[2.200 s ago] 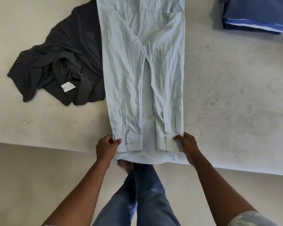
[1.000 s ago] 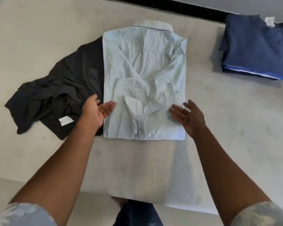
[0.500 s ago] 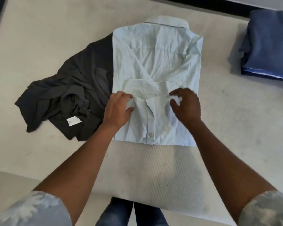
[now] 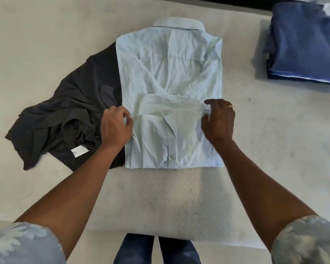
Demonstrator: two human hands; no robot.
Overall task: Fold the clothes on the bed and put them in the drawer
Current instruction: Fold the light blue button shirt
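Left hand (image 4: 115,128), right hand (image 4: 218,121) pinch shirt (image 4: 170,60); dark garment (image 4: 69,111) partly underneath.

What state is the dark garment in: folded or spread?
Not folded: the dark garment lies crumpled on the bed, partly under the pale blue shirt.

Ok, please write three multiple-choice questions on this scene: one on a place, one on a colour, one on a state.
1. Where does the dark grey garment lie?
A) at the left side of the light blue shirt
B) on top of it
C) at its right side

2. What colour is the top piece of the folded pile?
A) red
B) blue
C) yellow

3. What does the right hand do?
A) pinches the shirt's folded edge
B) hangs open, touching nothing
C) grips the pile

Answers: 1 A, the dark cloth spreads out from the shirt's left edge. 2 B, its top layer is plain blue. 3 A, thumb and fingers close on the fold.
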